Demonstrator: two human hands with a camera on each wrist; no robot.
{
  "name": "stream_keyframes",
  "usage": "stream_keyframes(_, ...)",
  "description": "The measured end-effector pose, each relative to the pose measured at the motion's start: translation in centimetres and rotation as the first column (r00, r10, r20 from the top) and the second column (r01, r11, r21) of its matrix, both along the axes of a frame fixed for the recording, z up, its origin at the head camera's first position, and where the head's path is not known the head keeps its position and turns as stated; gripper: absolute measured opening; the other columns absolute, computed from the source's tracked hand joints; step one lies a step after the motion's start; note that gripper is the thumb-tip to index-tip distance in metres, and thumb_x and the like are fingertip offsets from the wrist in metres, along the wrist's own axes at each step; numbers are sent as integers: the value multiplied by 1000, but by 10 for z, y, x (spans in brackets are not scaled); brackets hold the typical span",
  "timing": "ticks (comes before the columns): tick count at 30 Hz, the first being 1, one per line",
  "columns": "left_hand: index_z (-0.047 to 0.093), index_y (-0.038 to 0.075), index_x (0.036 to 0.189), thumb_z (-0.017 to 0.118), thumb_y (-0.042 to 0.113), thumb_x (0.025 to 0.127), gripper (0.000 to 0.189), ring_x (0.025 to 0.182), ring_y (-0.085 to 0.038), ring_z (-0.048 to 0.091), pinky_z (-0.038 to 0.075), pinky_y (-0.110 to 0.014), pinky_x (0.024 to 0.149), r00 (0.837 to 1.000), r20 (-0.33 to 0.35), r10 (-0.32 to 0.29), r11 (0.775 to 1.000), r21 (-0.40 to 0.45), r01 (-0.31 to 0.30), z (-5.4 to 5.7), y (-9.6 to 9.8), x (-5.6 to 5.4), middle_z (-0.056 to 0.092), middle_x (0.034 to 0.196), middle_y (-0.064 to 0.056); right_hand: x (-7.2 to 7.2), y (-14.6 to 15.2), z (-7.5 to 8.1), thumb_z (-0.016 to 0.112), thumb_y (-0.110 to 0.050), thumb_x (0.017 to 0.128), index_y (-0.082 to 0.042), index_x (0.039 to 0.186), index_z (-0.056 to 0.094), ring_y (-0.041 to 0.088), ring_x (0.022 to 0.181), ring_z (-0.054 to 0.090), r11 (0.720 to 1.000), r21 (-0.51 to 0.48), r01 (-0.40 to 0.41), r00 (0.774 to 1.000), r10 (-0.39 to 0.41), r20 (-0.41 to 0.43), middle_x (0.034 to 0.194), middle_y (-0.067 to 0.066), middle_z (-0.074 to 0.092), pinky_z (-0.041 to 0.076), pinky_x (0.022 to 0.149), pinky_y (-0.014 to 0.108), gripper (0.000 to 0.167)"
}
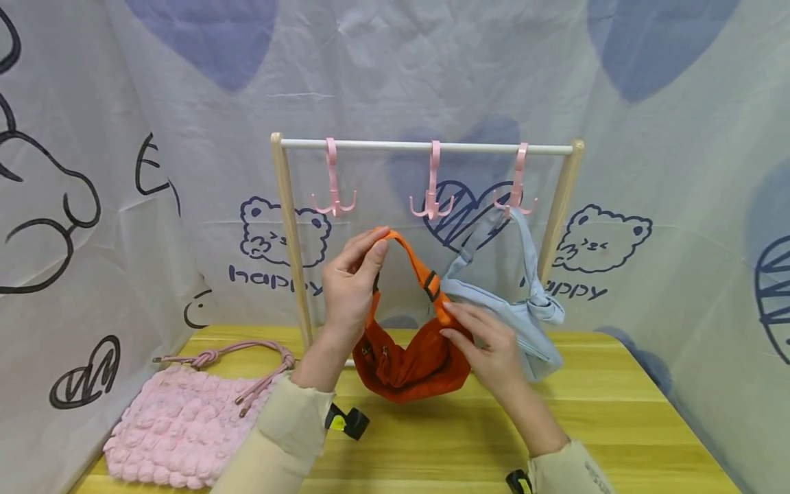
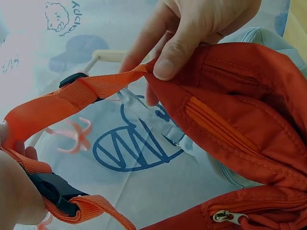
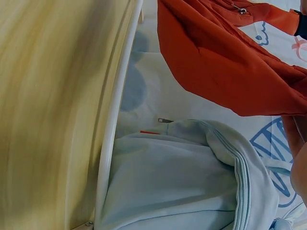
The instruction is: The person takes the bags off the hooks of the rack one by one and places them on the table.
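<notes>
An orange-red shoulder bag (image 1: 413,363) hangs in the air between both hands, in front of the rack. My left hand (image 1: 353,278) pinches the top of its orange strap (image 1: 412,257) between thumb and fingers. Lower on the other side, my right hand (image 1: 487,339) pinches the corner where strap and bag meet, seen closely in the left wrist view, with the thumb (image 2: 165,67) on the fabric. Black buckles (image 1: 432,285) sit along the strap. Behind the right hand, a light blue bag (image 1: 524,322) hangs by its strap from the right pink hook (image 1: 517,185).
A rack with a white bar (image 1: 382,145) and wooden posts stands at the back of the wooden table (image 1: 592,412). Its left pink hook (image 1: 333,185) and middle pink hook (image 1: 433,189) carry no bags. A puffy pink bag (image 1: 179,425) lies at the table's left.
</notes>
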State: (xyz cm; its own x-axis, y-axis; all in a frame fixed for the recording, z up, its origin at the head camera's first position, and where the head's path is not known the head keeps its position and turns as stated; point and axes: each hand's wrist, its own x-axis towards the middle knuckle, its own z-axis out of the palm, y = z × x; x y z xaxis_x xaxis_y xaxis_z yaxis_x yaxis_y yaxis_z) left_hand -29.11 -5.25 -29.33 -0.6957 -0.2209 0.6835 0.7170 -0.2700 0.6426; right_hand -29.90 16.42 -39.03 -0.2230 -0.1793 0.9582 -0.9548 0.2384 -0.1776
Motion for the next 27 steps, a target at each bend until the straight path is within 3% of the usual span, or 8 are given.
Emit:
stream_keyframes(7,75,-6,119,68,-1,99,22,115,-17,65,54,-26,98,999,35,30,999,-29,-29,-3,-4,-3,71,120,-10,0,-3,0,75,-23,95,3,113,79,27,95,70,999,-29,-20,999,19,-35,101,18,75,54,95,21,32)
stream_keyframes(18,73,-7,121,68,-1,99,24,111,-13,65,54,-23,95,997,54,63,996,-73,-59,-14,-13,-10,71,120,-13,1,-1,0,75,-15,93,9,106,77,21,103,69,988,-109,-107,994,107,-6,102,24,72,56,92,23,28)
stream_keyframes(27,73,-8,121,68,-3,98,24,111,-14,65,54,-23,96,997,58,44,995,-91,-39,-26,-19,-19,71,118,-13,7,2,5,74,-8,94,10,108,76,20,106,69,983,-152,-101,993,110,46,105,23,72,56,93,24,23)
